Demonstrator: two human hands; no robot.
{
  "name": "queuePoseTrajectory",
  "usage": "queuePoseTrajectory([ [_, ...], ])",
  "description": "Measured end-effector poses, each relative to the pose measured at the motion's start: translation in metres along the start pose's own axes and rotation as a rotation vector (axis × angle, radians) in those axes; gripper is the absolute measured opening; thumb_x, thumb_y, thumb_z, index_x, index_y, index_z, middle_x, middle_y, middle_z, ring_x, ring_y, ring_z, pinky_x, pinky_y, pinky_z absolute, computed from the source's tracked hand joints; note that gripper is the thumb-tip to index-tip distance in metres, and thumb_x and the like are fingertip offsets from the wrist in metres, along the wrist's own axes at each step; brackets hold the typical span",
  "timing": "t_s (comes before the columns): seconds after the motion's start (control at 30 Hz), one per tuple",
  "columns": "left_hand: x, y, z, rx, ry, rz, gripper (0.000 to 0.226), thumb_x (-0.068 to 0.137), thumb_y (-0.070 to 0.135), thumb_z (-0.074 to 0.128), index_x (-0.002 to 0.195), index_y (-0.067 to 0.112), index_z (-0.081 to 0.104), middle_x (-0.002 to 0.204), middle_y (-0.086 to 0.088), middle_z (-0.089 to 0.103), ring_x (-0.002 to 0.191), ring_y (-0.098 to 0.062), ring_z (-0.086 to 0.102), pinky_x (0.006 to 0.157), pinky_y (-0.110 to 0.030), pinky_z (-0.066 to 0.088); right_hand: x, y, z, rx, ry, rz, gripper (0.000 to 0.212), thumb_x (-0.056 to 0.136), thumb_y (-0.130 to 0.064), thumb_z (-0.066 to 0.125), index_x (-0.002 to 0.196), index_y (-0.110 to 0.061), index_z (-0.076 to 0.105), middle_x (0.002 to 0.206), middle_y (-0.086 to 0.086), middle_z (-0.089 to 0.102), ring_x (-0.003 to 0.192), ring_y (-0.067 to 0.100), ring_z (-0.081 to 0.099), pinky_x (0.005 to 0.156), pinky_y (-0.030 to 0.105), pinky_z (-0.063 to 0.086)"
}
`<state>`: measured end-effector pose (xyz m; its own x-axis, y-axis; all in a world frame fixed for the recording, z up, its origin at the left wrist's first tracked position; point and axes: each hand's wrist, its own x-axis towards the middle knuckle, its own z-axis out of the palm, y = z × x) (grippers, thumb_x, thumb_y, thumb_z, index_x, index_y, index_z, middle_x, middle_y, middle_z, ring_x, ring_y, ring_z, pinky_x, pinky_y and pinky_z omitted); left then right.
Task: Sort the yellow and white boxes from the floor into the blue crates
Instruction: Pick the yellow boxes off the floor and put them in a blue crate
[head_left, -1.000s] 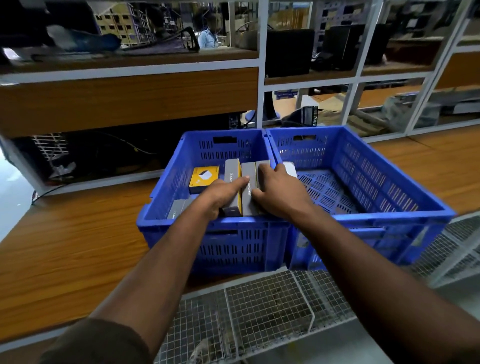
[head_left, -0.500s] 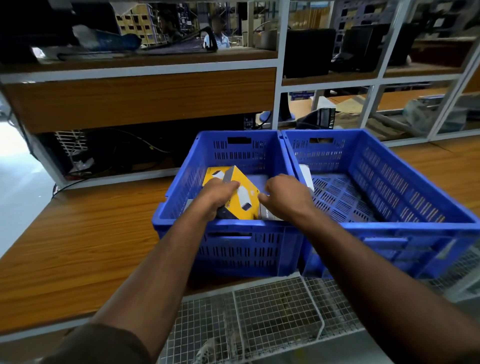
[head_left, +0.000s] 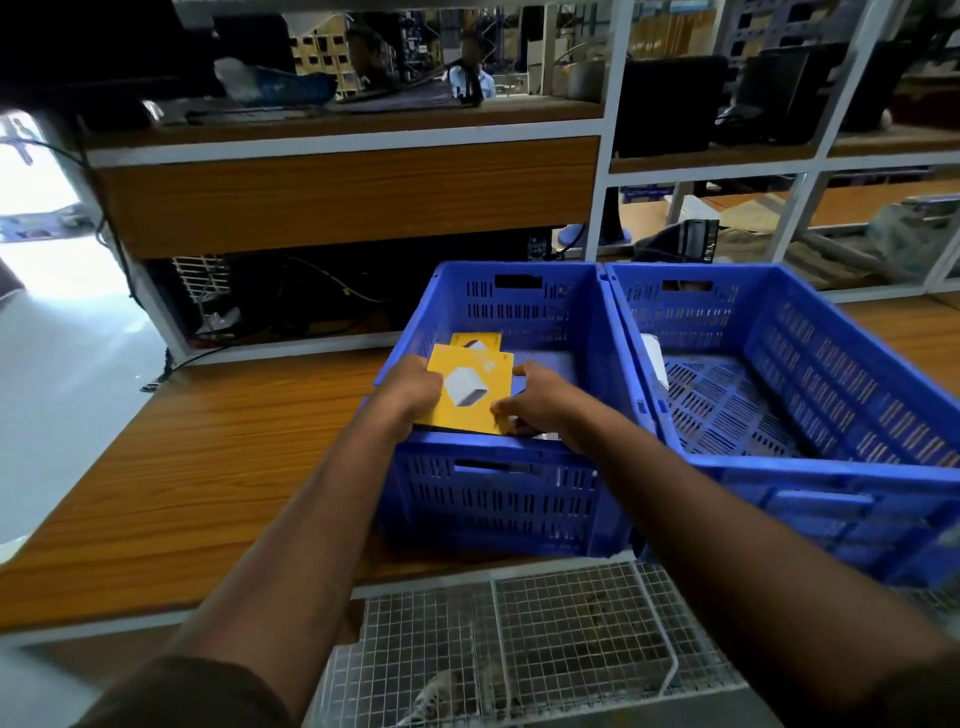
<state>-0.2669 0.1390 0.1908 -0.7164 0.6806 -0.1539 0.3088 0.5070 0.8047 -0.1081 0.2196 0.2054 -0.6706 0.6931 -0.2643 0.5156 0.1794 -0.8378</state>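
Two blue crates sit side by side on a long wood-grain shelf (head_left: 218, 467) edged in white. The left crate (head_left: 498, 499) stands square to the viewer; the right crate (head_left: 810, 488) touches it along their shared rim and juts past the near edge of the shelf.

Both hands reach into the left crate. The left hand (head_left: 410, 392) curls around the left edge of a yellow box (head_left: 470, 395), its printed face tilted up and showing a white cube picture. The right hand (head_left: 540, 402) pinches the box's near right corner between bent fingers and thumb. The box is inside the near half of the left crate, held between the two hands. A second yellow box (head_left: 475, 340) lies just beyond it, partly hidden, on the crate floor. A white box (head_left: 653, 358) leans against the left wall of the right crate, whose slotted floor is otherwise visible.

Below the near edge of the shelf, a white wire-mesh basket (head_left: 545, 639) holds something pale that is too blurred to identify.

Behind the crates, a white metal frame carries a wooden panel (head_left: 348, 195), with a dark recess of tangled cables (head_left: 291, 296) under it. To the right, open bays show dark monitors (head_left: 670, 104) and cluttered tables. Far back, two people (head_left: 415, 67) stand among warehouse racking. Bright daylight floods the pale floor (head_left: 57, 364) at the far left.
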Motion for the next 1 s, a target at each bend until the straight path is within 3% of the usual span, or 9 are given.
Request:
queuePoseTrajectory([
  [0.07,-0.005,0.001,-0.003,0.078,0.053,0.038,0.044,0.106,0.021,0.045,0.146,0.005,0.046,0.149,-0.017,0.048,0.12,-0.033,0.053,0.086,-0.033,0.041,0.002,-0.004,0.004,-0.167,-0.042,-0.035,0.038,0.094,-0.015,0.066,0.127,0.0,0.054,0.11,0.022,0.067,0.094,0.032,0.068,0.094,0.05,0.054],
  [0.13,-0.01,-0.001,-0.005,0.076,0.111,0.1,0.046,0.106,0.022,0.044,0.15,0.008,0.041,0.154,-0.013,0.042,0.132,-0.032,0.048,0.093,-0.032,0.038,0.003,-0.008,0.008,-0.366,-0.104,-0.078,0.027,0.096,-0.02,0.063,0.114,0.001,0.065,0.113,0.02,0.067,0.1,0.03,0.065,0.095,0.048,0.052],
  [0.23,-0.011,-0.007,-0.004,0.03,0.154,0.202,0.018,0.105,0.02,0.044,0.111,0.016,0.061,0.106,-0.001,0.056,0.094,-0.022,0.054,0.076,-0.032,0.039,0.003,-0.009,0.013,-0.5,-0.172,-0.16,0.021,0.098,-0.021,0.056,0.103,-0.004,0.068,0.108,0.013,0.067,0.095,0.025,0.058,0.087,0.039,0.047],
  [0.3,-0.017,-0.009,-0.002,0.009,0.141,0.239,0.017,0.106,0.021,0.045,0.101,0.027,0.06,0.101,0.002,0.053,0.096,-0.018,0.051,0.083,-0.032,0.043,0.004,-0.006,0.015,-0.493,-0.15,-0.164,0.02,0.099,-0.019,0.054,0.104,-0.006,0.068,0.109,0.01,0.067,0.099,0.025,0.059,0.092,0.039,0.047],
  [0.4,-0.029,-0.007,0.003,0.056,0.155,0.335,0.035,0.104,0.027,0.05,0.137,0.016,0.056,0.123,0.0,0.063,0.102,-0.013,0.058,0.085,-0.024,0.052,0.004,-0.001,0.018,-0.524,0.098,-0.211,0.028,0.097,-0.022,0.052,0.116,-0.008,0.067,0.117,0.011,0.069,0.103,0.028,0.063,0.09,0.043,0.053],
  [0.57,-0.046,0.0,0.023,0.081,0.139,0.493,0.032,0.1,0.032,0.058,0.129,0.019,0.061,0.111,0.007,0.069,0.104,-0.014,0.065,0.091,-0.044,0.055,-0.021,0.013,0.016,-0.473,0.502,-0.335,0.02,0.095,-0.027,0.053,0.103,-0.018,0.069,0.099,0.004,0.072,0.089,0.026,0.064,0.073,0.038,0.053],
  [0.67,-0.059,0.004,0.039,0.136,0.128,0.582,0.029,0.099,0.034,0.059,0.126,0.022,0.062,0.111,0.009,0.071,0.101,-0.011,0.066,0.089,-0.04,0.055,-0.04,0.027,0.015,-0.429,0.641,-0.4,0.019,0.097,-0.026,0.054,0.106,-0.015,0.067,0.103,0.004,0.067,0.092,0.022,0.06,0.077,0.04,0.051],
  [0.83,-0.084,0.007,0.065,0.034,0.191,0.826,0.021,0.097,0.031,0.063,0.115,0.02,0.066,0.105,0.008,0.069,0.091,-0.012,0.066,0.078,-0.04,0.057,-0.07,0.052,0.014,-0.369,0.822,-0.448,0.017,0.095,-0.025,0.058,0.107,-0.015,0.066,0.107,0.001,0.06,0.104,0.019,0.052,0.082,0.029,0.042],
  [1.0,-0.114,-0.001,0.094,-0.039,0.225,1.059,0.015,0.097,0.023,0.064,0.11,0.016,0.067,0.096,0.004,0.066,0.082,-0.015,0.06,0.069,-0.028,0.05,-0.112,0.08,0.014,-0.36,0.961,-0.414,0.01,0.091,-0.02,0.063,0.099,-0.015,0.067,0.101,0.0,0.059,0.101,0.017,0.051,0.084,0.018,0.033],
])
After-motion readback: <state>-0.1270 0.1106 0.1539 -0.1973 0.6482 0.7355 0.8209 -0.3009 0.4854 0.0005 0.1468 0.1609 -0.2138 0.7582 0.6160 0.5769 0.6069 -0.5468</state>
